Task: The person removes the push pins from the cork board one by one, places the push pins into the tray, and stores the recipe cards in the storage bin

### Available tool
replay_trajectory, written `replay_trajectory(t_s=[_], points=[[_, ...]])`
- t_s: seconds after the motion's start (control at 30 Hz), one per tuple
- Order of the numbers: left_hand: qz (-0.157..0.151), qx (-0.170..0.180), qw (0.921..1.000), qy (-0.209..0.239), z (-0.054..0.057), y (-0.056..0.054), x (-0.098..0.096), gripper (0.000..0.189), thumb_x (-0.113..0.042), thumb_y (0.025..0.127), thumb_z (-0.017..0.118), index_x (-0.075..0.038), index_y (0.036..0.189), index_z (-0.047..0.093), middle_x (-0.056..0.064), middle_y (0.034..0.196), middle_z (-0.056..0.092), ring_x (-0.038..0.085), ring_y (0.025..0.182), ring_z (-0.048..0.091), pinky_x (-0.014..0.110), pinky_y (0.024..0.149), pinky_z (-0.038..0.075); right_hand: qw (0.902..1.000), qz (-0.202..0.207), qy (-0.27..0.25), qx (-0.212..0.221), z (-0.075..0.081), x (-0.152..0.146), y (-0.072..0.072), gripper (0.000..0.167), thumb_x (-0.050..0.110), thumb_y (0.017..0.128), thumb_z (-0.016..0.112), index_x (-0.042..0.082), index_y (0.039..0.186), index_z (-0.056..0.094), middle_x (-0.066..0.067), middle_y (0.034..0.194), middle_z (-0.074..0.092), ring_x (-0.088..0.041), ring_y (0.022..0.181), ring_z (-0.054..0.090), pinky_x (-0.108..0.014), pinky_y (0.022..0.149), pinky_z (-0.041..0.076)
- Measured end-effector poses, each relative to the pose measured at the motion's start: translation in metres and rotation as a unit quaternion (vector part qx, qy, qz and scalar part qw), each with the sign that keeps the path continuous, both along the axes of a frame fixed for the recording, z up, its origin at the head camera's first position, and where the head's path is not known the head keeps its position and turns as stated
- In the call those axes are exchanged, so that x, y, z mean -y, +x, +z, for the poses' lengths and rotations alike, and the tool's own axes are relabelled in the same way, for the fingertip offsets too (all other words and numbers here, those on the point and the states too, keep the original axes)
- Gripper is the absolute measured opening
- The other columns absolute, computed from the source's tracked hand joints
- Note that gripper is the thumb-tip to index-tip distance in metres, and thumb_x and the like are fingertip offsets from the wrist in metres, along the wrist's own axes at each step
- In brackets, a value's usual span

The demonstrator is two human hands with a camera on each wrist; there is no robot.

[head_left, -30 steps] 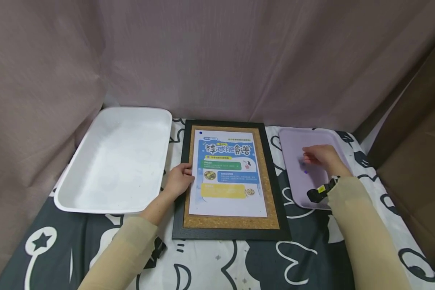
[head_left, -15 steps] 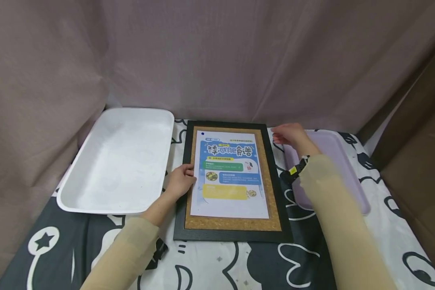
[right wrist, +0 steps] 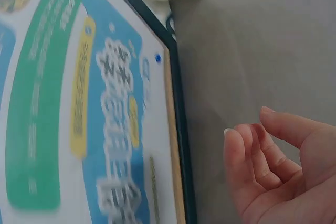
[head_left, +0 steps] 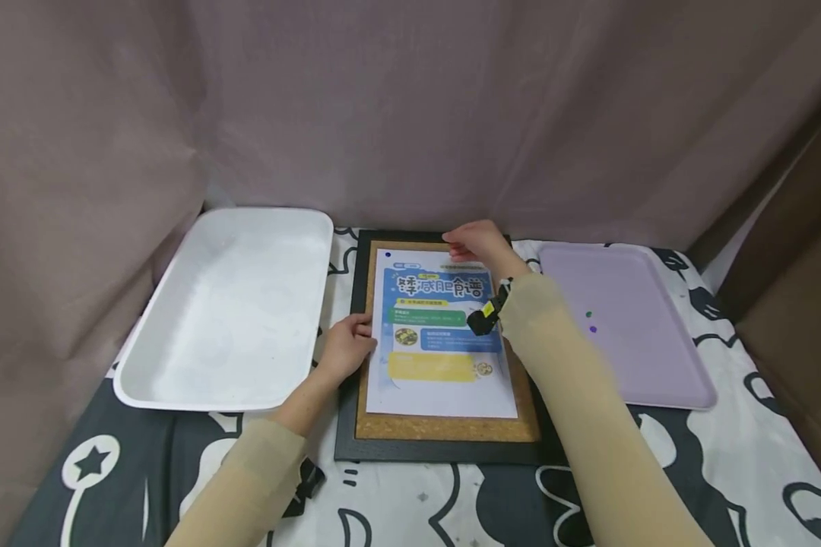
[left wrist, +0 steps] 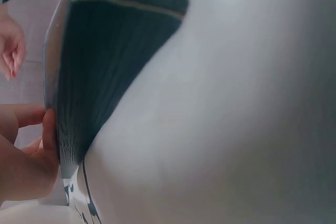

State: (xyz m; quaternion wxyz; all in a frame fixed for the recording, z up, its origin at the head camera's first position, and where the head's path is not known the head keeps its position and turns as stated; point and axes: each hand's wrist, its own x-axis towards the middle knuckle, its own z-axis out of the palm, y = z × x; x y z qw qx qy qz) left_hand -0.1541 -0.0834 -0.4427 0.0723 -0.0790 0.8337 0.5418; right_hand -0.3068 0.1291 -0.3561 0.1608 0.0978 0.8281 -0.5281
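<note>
A framed cork board (head_left: pixel 445 429) with a black border lies in the middle. On it is a printed paper sheet (head_left: pixel 445 395), with a dark blue pushpin (head_left: pixel 388 254) at its top left corner. My left hand (head_left: pixel 345 349) rests over the frame's left side, fingertips at the paper's left edge. Above the top right of the sheet is my right hand (head_left: pixel 479 247), fingers bent, the thumb tip near them in the right wrist view. I cannot tell whether it holds anything.
To the left stands a large white tray (head_left: pixel 219 319). A lilac tray (head_left: pixel 650 357) on the right holds a green pushpin (head_left: pixel 589 314) and a purple pushpin (head_left: pixel 593 330). Patterned cloth (head_left: pixel 397 501) covers the table, and a grey-brown curtain (head_left: pixel 417 114) hangs behind.
My right hand has moved left from over the lilac tray to the top of the board, leaving the two pins there in view. The left hand has stayed at the frame's left side.
</note>
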Motion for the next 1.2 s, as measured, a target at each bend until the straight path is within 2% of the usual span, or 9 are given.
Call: replay_trajectory(t_s=[0.17,0.33,0.6,0.67,0.8,0.97,1.1,1.2], points=[[0.005,-0.009,0.9999,0.004,-0.001,0.005,0.000,0.047,0.000,0.083,0.061,0.004,0.129,0.050,0.016,0.099,0.066,0.018,0.080,0.064,0.024,0.064,0.055,0.9995,0.026,-0.011,0.012,-0.007,0.030,-0.002,0.032,0.018,0.088,0.064,-0.002,0.113,0.063,-0.002,0.074,0.059,-0.009,0.058,0.059,-0.033,0.084,0.055],[0.008,-0.017,0.9998,0.007,0.000,0.008,0.000,0.047,0.001,0.083,0.061,0.004,0.128,0.051,0.016,0.098,0.066,0.018,0.080,0.065,0.024,0.064,0.055,0.9987,0.039,-0.031,0.012,-0.013,0.050,-0.002,0.034,0.018,0.088,0.063,-0.004,0.114,0.062,-0.002,0.074,0.058,-0.008,0.058,0.058,-0.038,0.091,0.052],[0.004,-0.011,0.9999,0.006,0.000,0.013,-0.004,0.047,0.001,0.083,0.061,0.004,0.129,0.050,0.015,0.097,0.066,0.015,0.078,0.063,0.023,0.064,0.054,0.9985,0.029,-0.041,0.021,-0.021,0.064,-0.003,0.030,0.017,0.090,0.061,-0.004,0.112,0.062,-0.002,0.070,0.058,-0.008,0.057,0.058,-0.036,0.090,0.053],[0.003,-0.013,0.9999,0.006,0.000,0.015,-0.005,0.047,0.001,0.083,0.061,0.004,0.129,0.051,0.015,0.097,0.065,0.015,0.079,0.063,0.023,0.065,0.054,0.9983,0.020,-0.048,0.027,-0.025,0.066,-0.003,0.030,0.015,0.090,0.061,-0.004,0.112,0.062,-0.003,0.072,0.059,-0.009,0.057,0.058,-0.034,0.087,0.054],[-0.002,-0.013,0.9999,0.010,0.003,0.018,-0.008,0.047,0.001,0.083,0.060,0.005,0.129,0.050,0.015,0.097,0.065,0.016,0.080,0.063,0.024,0.069,0.055,0.9974,0.010,-0.062,0.035,-0.034,0.069,-0.002,0.031,0.012,0.090,0.060,-0.007,0.115,0.059,-0.004,0.071,0.060,-0.009,0.056,0.060,-0.027,0.071,0.057],[-0.001,-0.017,0.9998,0.011,0.005,0.022,-0.010,0.047,0.002,0.082,0.061,0.005,0.128,0.051,0.015,0.096,0.065,0.016,0.080,0.063,0.025,0.070,0.055,0.9978,0.014,-0.057,0.030,-0.049,0.073,-0.002,0.033,0.012,0.088,0.062,-0.008,0.114,0.056,-0.001,0.062,0.059,-0.008,0.049,0.060,-0.023,0.055,0.055],[-0.002,-0.023,0.9997,0.009,0.006,0.023,-0.012,0.047,0.002,0.081,0.061,0.005,0.127,0.052,0.015,0.096,0.065,0.016,0.080,0.063,0.025,0.071,0.055,0.9993,0.018,-0.031,0.012,-0.055,0.076,-0.003,0.024,0.013,0.089,0.062,-0.006,0.102,0.060,-0.001,0.056,0.057,-0.008,0.045,0.057,-0.021,0.048,0.053],[-0.003,-0.024,0.9997,0.007,0.006,0.025,-0.013,0.046,0.002,0.081,0.061,0.005,0.126,0.052,0.014,0.095,0.065,0.014,0.079,0.062,0.025,0.071,0.054,0.9995,0.032,0.001,-0.006,-0.056,0.077,-0.001,0.015,0.012,0.089,0.061,-0.002,0.091,0.060,-0.001,0.057,0.056,-0.008,0.046,0.055,-0.021,0.048,0.052]])
